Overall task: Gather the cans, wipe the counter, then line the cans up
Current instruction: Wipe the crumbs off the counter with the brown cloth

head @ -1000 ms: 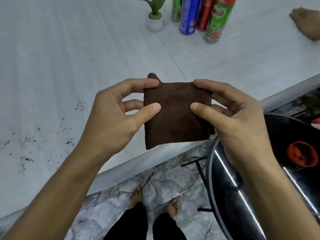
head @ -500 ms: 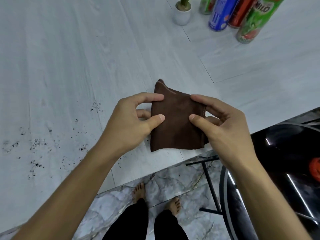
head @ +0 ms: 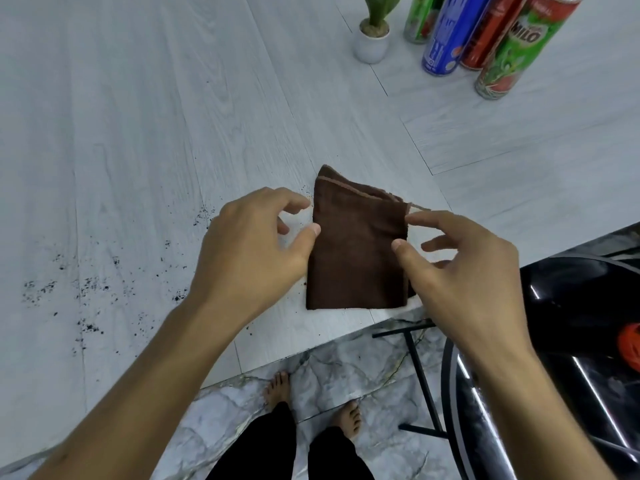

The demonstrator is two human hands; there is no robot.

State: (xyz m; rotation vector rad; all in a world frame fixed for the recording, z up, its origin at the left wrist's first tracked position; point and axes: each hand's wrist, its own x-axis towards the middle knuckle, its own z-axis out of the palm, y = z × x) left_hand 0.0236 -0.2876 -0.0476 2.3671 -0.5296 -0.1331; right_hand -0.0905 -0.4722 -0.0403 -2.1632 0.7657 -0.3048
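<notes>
Speckling pale wood-grain counter [head: 138, 133]: dark crumbs [head: 86, 289].

The surface [head: 173, 116] lies bare left of the folded cloth [head: 356, 247]; cans [head: 512, 50] and a potted plant [head: 372, 39] crowd its far right corner.

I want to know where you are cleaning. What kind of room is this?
Probably a home kitchen or dining corner: a pale wood-look counter holding drink cans and a small potted plant, marble-look floor tiles below.
</notes>
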